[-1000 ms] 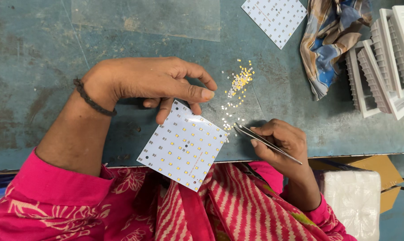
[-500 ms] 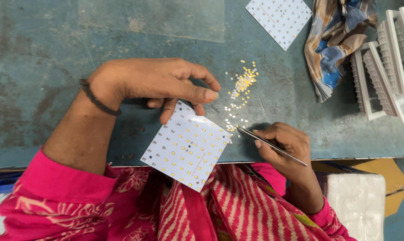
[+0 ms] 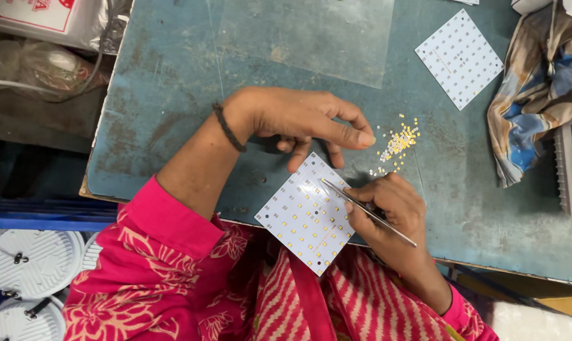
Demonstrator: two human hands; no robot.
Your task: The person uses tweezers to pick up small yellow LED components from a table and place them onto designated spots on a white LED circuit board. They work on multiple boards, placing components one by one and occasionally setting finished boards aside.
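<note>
Left hand (image 3: 298, 120) is arching over the table (image 3: 172, 82), its fingers spread and curled, with two fingertips pressing on the upper corner of a white square board (image 3: 302, 218) that is sticking out over the table's near edge above the person's lap. Right hand (image 3: 387, 205) is pinching thin metal tweezers (image 3: 362, 208), fingers closed on them, and the tweezer tips are reaching onto the board near its upper right edge; whether they are holding a chip cannot be told. Small yellow chips (image 3: 396, 144) are lying in a loose pile just beyond both hands. A second board (image 3: 459, 58) is lying farther back, well apart, and a patterned cloth (image 3: 538, 95) is bunching at the right
</note>
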